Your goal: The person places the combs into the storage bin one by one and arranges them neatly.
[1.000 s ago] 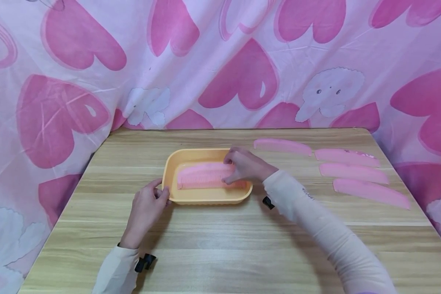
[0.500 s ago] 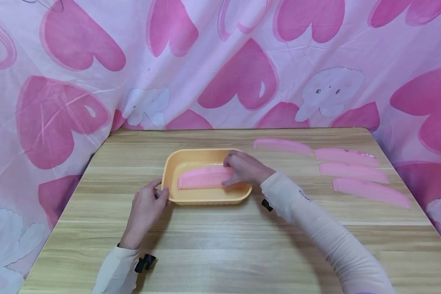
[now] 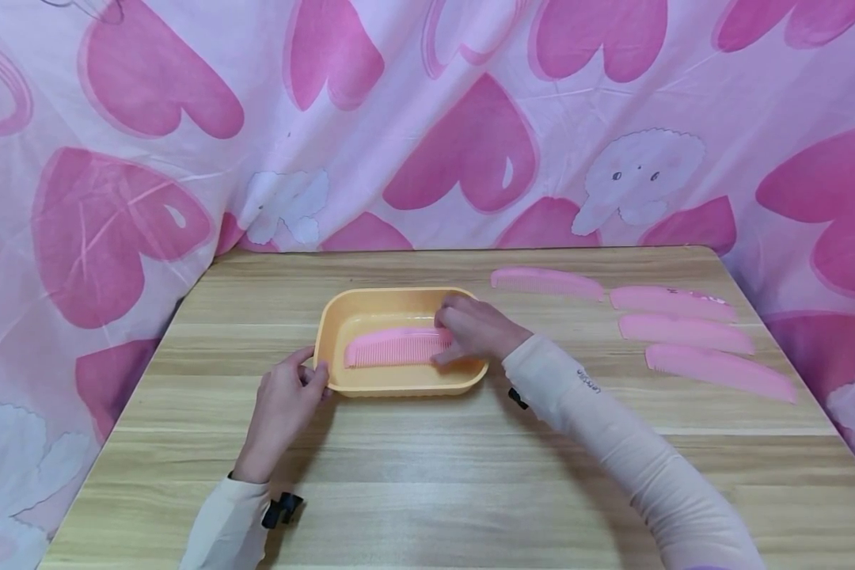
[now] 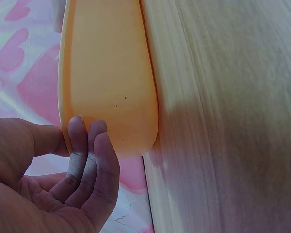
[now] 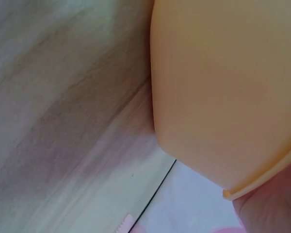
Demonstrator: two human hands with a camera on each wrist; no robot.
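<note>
A yellow plastic tray (image 3: 399, 390) with rounded corners stands on the table. Inside it lies a pink comb (image 3: 395, 348), teeth toward the person. My right hand (image 3: 480, 328) reaches over the tray's right side and grips the comb's right end between thumb and curled fingers, which hide that end. At the tray's left end my left hand (image 3: 288, 400) pinches the rim; in the left wrist view, the left hand (image 4: 63, 179) has its thumb and fingers at the tray's wall (image 4: 106, 63). The right wrist view shows mostly the tray's outer wall (image 5: 223, 87).
To the right lie several more pink combs: one near the back edge (image 3: 547, 283), and others in a slanted stack-like row, such as the nearest comb (image 3: 720, 372). The wooden table (image 3: 427, 483) ends at a pink heart-patterned cloth (image 3: 463, 150) behind.
The comb in the tray has come down slightly toward the person, with my right hand on it. My left hand and the tray have stayed in place.
</note>
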